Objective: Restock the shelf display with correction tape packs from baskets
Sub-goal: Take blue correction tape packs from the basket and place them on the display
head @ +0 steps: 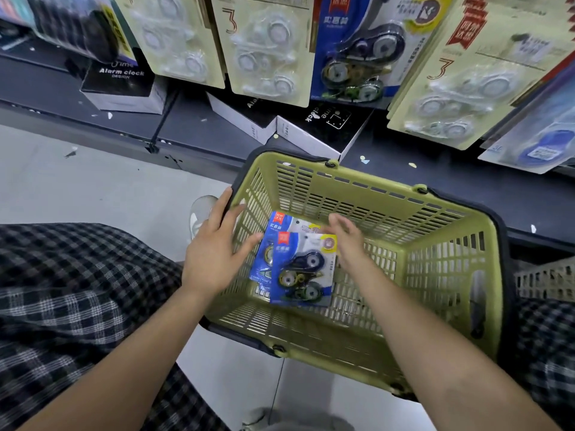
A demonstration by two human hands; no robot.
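Observation:
An olive-green plastic basket (435,244) sits on the floor below the shelf. Two blue correction tape packs lie in it, the upper pack (303,269) overlapping the lower pack (273,222). My left hand (214,244) hovers over the basket's left rim with fingers spread, its fingertips near the packs' left edge. My right hand (345,237) reaches into the basket, fingers relaxed by the upper pack's top right corner. Neither hand holds a pack. On the display above hangs a matching blue pack (357,48) among cream-coloured packs (267,48).
Black-and-white alarm clock boxes (323,126) lie on the dark bottom shelf (202,122) behind the basket. More hanging packs (451,88) crowd the upper right. A second pale basket's edge (544,281) shows at the right. My checked trouser leg (71,290) fills the left.

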